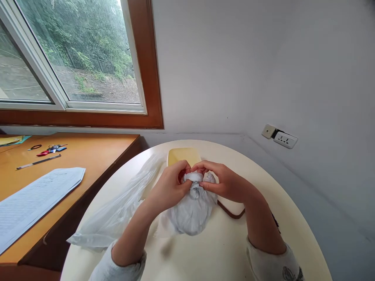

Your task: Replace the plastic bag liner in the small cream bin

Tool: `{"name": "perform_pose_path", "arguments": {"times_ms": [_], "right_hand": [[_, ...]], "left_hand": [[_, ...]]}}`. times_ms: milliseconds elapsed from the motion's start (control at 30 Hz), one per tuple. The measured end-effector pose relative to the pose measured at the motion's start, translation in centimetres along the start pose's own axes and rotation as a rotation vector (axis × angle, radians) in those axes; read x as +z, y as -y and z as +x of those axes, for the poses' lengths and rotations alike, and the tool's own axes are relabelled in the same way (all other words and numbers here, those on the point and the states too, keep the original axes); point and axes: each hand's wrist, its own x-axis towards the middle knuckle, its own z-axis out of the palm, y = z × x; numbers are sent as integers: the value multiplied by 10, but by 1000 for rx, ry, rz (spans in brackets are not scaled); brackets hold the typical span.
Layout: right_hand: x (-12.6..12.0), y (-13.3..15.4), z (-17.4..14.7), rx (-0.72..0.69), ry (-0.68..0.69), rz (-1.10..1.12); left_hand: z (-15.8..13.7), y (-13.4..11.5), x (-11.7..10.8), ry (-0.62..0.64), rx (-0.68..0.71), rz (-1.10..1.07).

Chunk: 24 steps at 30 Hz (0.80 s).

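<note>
Left hand (pixel 172 186) and right hand (pixel 224 181), two counted, both pinch the gathered top of one small white thin-plastic bag (pixel 191 216). I log it as rounded, crinkled, twisted at the neck, at the middle of one round cream table (pixel 228 249). Under and beyond the left forearm: one larger translucent plastic bag (pixel 120 210), flattened, creased. I also count one curved brown strap (pixel 234 216), one yellow box-like container (pixel 184 154) behind the hands, partly hidden, and farther off, two rectangular wall plates (pixel 285 139).

— What fills the far left?
— A brown-framed window (pixel 79 64), green trees (pixel 99 31) beyond its glass, above an orange-brown desk (pixel 93 150).
— And the right?
— A pale wall (pixel 293 70) with a socket (pixel 286 139); nearer, mid-scene, a round cream table (pixel 211 257).
</note>
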Motion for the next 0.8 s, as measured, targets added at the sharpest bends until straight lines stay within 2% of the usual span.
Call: {"name": "perform_pose_path", "arguments": {"times_ms": [167, 300, 400, 533, 633, 800], "right_hand": [[6, -3, 3, 11, -37, -80], [9, -3, 5, -32, -113, -186], [11, -4, 8, -76, -181, -257], [13, -8, 10, -138, -277, -330], [14, -11, 10, -157, -311, -337], [17, -8, 9, -131, -283, -259]], "left_hand": [[-1, 2, 1, 52, -57, -28], [-3, 3, -2, 103, -87, -93], [-3, 2, -4, 186, -72, -153], [-2, 2, -8, 324, -62, -335], [-1, 2, -10, 317, -81, -388], [1, 3, -9, 320, -128, -360]]}}
